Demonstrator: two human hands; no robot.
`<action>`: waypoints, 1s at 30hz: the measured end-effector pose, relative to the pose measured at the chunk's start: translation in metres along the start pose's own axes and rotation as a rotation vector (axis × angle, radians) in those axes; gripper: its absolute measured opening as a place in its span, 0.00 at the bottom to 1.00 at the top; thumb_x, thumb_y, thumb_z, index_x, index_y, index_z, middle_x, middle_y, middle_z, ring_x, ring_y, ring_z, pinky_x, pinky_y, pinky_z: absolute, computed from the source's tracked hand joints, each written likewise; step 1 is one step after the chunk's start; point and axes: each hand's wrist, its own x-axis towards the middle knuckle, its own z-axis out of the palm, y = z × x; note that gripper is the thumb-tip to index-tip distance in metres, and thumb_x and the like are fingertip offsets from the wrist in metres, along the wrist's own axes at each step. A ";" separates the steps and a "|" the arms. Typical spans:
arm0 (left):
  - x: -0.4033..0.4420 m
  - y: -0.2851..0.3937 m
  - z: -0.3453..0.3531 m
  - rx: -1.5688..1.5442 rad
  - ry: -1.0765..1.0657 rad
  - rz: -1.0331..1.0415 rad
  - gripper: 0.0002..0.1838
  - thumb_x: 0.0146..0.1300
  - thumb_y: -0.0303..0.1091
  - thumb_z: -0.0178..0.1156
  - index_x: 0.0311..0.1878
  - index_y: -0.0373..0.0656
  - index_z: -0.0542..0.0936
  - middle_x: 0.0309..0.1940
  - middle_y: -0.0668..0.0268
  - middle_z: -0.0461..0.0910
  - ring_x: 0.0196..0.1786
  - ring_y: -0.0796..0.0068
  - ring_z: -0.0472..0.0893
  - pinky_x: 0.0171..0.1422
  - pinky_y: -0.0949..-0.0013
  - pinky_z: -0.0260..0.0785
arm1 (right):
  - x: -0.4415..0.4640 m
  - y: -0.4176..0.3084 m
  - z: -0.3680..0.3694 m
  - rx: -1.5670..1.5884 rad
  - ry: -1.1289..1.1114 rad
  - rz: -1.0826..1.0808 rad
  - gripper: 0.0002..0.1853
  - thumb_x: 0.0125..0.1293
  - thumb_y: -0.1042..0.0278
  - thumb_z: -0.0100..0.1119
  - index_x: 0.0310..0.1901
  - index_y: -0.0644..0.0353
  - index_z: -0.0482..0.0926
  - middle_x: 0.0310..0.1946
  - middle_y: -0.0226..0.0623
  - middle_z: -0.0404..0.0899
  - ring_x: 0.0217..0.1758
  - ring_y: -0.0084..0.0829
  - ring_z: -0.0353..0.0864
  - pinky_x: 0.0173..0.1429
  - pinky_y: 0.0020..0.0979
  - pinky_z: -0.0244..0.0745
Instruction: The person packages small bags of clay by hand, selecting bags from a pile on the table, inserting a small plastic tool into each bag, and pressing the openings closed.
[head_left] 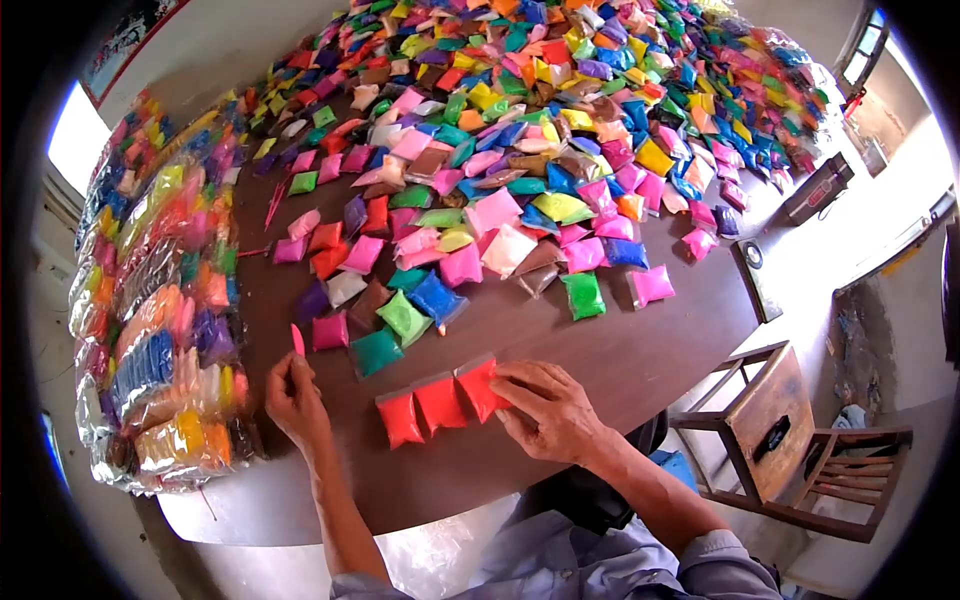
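Three red packets lie side by side in a row near the front of the table. My right hand (548,412) grips the edge of the rightmost red packet (478,390) between thumb and fingers. The middle red packet (440,403) and the left red packet (400,420) sit beside it, untouched. To their left, my left hand (295,395) is closed on a slim pink plastic tool (297,340), whose rounded tip points away from me. Its lower part is hidden by the fingers. A teal packet (376,352) is just beyond the red row.
A large heap of colourful packets (520,150) covers the far side of the brown table (600,350). Clear bags full of packets (165,370) are stacked along the left edge. A dark box (815,190) stands at the right edge; a wooden chair (770,430) is below it.
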 end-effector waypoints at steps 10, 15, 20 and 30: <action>0.025 -0.034 0.022 -0.074 -0.023 -0.058 0.10 0.78 0.37 0.63 0.51 0.40 0.85 0.31 0.74 0.78 0.29 0.89 0.69 0.29 0.80 0.57 | 0.029 0.026 -0.035 -0.371 0.188 0.133 0.10 0.59 0.76 0.71 0.43 0.57 0.88 0.38 0.34 0.84 0.40 0.41 0.83 0.46 0.43 0.78; 0.023 -0.033 0.024 -0.098 -0.050 -0.048 0.11 0.78 0.38 0.62 0.51 0.41 0.85 0.31 0.76 0.77 0.28 0.89 0.68 0.29 0.80 0.56 | 0.057 0.066 -0.055 -0.518 0.228 0.173 0.10 0.59 0.78 0.69 0.42 0.56 0.90 0.35 0.34 0.81 0.39 0.40 0.83 0.43 0.40 0.78; 0.026 -0.036 0.023 -0.066 -0.073 -0.026 0.10 0.77 0.36 0.63 0.50 0.40 0.85 0.30 0.75 0.78 0.28 0.88 0.68 0.29 0.79 0.57 | 0.088 0.084 -0.059 -0.521 0.006 0.141 0.14 0.63 0.75 0.63 0.50 0.53 0.88 0.37 0.36 0.80 0.44 0.41 0.82 0.45 0.43 0.77; 0.023 -0.031 0.024 -0.033 -0.044 0.008 0.09 0.76 0.35 0.64 0.49 0.39 0.85 0.30 0.73 0.79 0.27 0.88 0.68 0.29 0.78 0.57 | 0.136 0.112 -0.054 -0.562 -0.145 0.067 0.19 0.63 0.77 0.63 0.57 0.54 0.84 0.62 0.38 0.81 0.55 0.46 0.87 0.50 0.44 0.84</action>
